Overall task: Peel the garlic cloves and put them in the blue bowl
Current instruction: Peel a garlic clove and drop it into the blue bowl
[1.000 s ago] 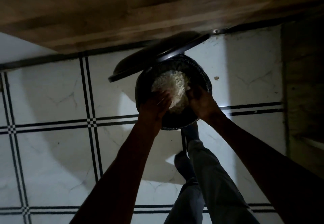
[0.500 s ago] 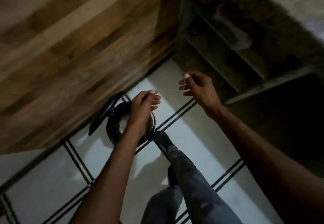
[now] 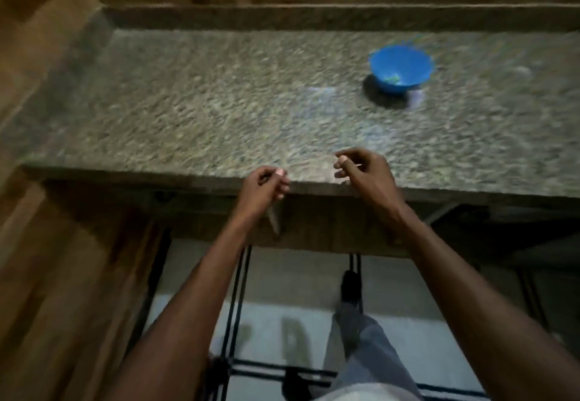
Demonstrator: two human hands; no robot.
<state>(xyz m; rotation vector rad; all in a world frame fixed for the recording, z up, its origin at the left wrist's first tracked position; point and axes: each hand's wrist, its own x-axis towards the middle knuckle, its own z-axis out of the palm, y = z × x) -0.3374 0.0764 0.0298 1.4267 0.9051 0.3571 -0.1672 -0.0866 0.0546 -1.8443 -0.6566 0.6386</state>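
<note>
I held both hands over the near edge of the speckled stone surface (image 3: 219, 102). My left hand (image 3: 262, 188) hung just at the edge with its fingers (image 3: 280, 173) loosely curled and nothing plainly between them; my right hand (image 3: 365, 170), a little farther in, had its fingers bent the same way, and a pale speck sat at one fingertip, too blurred for me to call it a clove or just a nail. So I could not tell whether either hand pinched anything. The blue bowl (image 3: 401, 69) stood well apart from both hands, far and to the right on the surface, with a small greenish bit inside it; no garlic cloves showed anywhere I could make out. Below the edge I saw the tiled floor (image 3: 298, 322) and my trouser leg (image 3: 361, 353). I judged the task to be between cloves, with peeling not in progress. The next move, as I read it, called for finding the remaining garlic, or, if the right fingers did hold a clove, carrying it far and right over the bowl and letting go.
</note>
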